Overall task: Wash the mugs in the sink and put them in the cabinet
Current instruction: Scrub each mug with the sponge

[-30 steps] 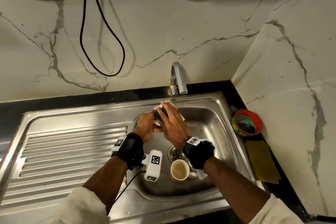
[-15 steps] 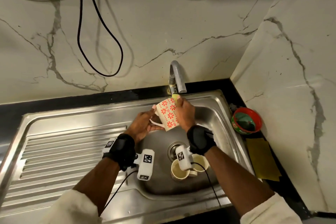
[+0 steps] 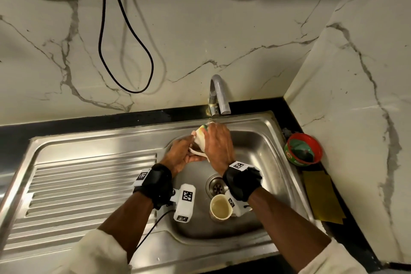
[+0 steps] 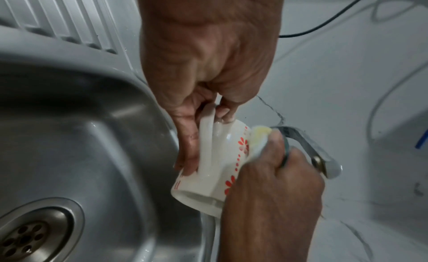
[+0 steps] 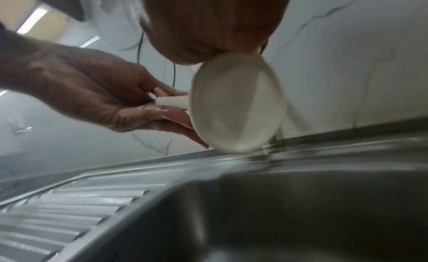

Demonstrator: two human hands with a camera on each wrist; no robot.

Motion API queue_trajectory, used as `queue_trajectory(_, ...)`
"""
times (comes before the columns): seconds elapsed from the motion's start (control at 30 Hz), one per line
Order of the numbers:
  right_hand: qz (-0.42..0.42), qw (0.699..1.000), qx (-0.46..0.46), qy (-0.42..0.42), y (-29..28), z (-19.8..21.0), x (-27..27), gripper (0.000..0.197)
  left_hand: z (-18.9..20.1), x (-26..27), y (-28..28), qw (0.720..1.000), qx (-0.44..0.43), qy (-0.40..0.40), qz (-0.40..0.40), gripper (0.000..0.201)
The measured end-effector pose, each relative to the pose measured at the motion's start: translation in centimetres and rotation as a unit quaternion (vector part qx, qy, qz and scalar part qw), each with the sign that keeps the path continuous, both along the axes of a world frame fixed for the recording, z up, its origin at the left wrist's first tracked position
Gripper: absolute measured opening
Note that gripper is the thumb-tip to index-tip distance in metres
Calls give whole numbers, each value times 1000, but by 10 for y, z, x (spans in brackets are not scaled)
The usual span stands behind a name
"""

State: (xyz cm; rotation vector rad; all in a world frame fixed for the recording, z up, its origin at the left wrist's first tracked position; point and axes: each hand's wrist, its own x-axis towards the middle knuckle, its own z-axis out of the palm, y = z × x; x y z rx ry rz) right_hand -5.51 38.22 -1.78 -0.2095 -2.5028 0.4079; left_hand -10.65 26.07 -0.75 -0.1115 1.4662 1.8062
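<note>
A white mug with red flowers (image 3: 199, 143) (image 4: 214, 167) (image 5: 236, 105) is held tilted over the sink basin (image 3: 255, 151), mouth down toward me. My left hand (image 3: 181, 153) (image 4: 203, 108) (image 5: 129, 105) grips its handle. My right hand (image 3: 219, 147) (image 4: 266, 178) presses a yellow-green sponge (image 3: 203, 128) (image 4: 259, 136) against the mug's outer wall, below the tap (image 3: 216, 95). A plain cream mug (image 3: 220, 207) stands upright on the basin floor near the drain (image 3: 216, 187), partly hidden by my right wrist.
The ribbed drainboard (image 3: 89, 184) lies left of the basin. A red bowl (image 3: 303, 151) and a yellow cloth (image 3: 320, 196) sit on the black counter at the right. A black cable (image 3: 124, 51) hangs on the marble wall.
My right hand has slid back over the mug's side with the sponge, covering the flower pattern that showed half a second ago. The left hand keeps its hold on the handle.
</note>
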Motion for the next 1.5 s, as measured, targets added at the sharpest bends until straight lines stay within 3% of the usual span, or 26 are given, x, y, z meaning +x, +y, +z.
queue_trajectory(0.13,-18,998,-17,-56,-2,1,-4,17,-1,10,4,999,-8,39,-35,33)
queue_trajectory(0.2,-8,999,24,-45,-3,-1,-1,20,-1,12,6,999,0,43,-28,32)
queue_trajectory(0.33,70,989,69,-107,-10,-5,10,63,-1,9,10,1000,-8,27,-12,30)
queue_trajectory(0.37,44,992,37,-109,-5,-7,8,59,0,8,9,1000,-6,21,-16,30)
queue_trajectory(0.43,-80,984,-111,-113,12,-8,-2,39,-1,8,5,1000,-1,8,-20,33)
queue_trajectory(0.5,-179,924,-274,-196,28,-4,-16,40,-2,8,1,1000,-3,2,-26,36)
queue_trajectory(0.53,-191,910,-292,-226,27,-3,-18,43,-2,7,-1,1000,-3,0,-30,36)
queue_trajectory(0.57,-194,920,-255,-226,23,-2,-17,42,-1,6,-2,1000,0,-2,-30,36)
queue_trajectory(0.6,-179,950,-185,-178,16,-5,-13,40,-1,4,-3,1000,5,-2,-26,35)
queue_trajectory(0.67,-65,991,-56,-101,-4,-6,3,46,3,-1,-4,1000,5,12,-26,36)
queue_trajectory(0.73,48,992,49,-107,-5,-13,13,59,2,-4,-5,999,-6,30,-40,38)
queue_trajectory(0.8,30,994,5,-109,6,-14,9,53,0,-1,-7,998,-1,34,-45,39)
queue_trajectory(0.83,-20,988,-104,-113,12,-8,5,50,0,0,-8,999,2,31,-41,41)
queue_trajectory(0.87,-61,956,-254,-136,18,0,1,50,-1,2,-8,999,5,30,-38,42)
queue_trajectory(0.93,-36,822,-530,-206,33,9,-4,49,-5,3,-13,999,13,35,-38,42)
queue_trajectory(0.97,9,772,-587,-242,41,13,-4,47,-4,3,-15,998,18,35,-39,41)
queue_trajectory(1.0,50,752,-602,-266,48,16,-3,47,-3,2,-17,998,25,31,-39,39)
queue_trajectory(1.13,95,735,-601,-300,56,16,-3,56,-1,-2,-20,997,39,15,-58,37)
queue_trajectory(1.23,75,717,-635,-277,56,8,-2,54,3,-6,-13,993,-40,51,-95,40)
queue_trajectory(1.3,63,700,-657,-273,57,2,1,53,7,-11,-5,954,-186,200,-121,35)
queue_trajectory(1.37,63,688,-669,-274,58,2,1,53,18,-16,1,895,-248,342,-139,23)
queue_trajectory(1.43,83,695,-652,-290,64,4,1,53,25,-23,4,867,-240,387,-201,25)
queue_trajectory(1.5,112,705,-629,-309,68,10,2,52,28,-31,3,888,-195,327,-259,30)
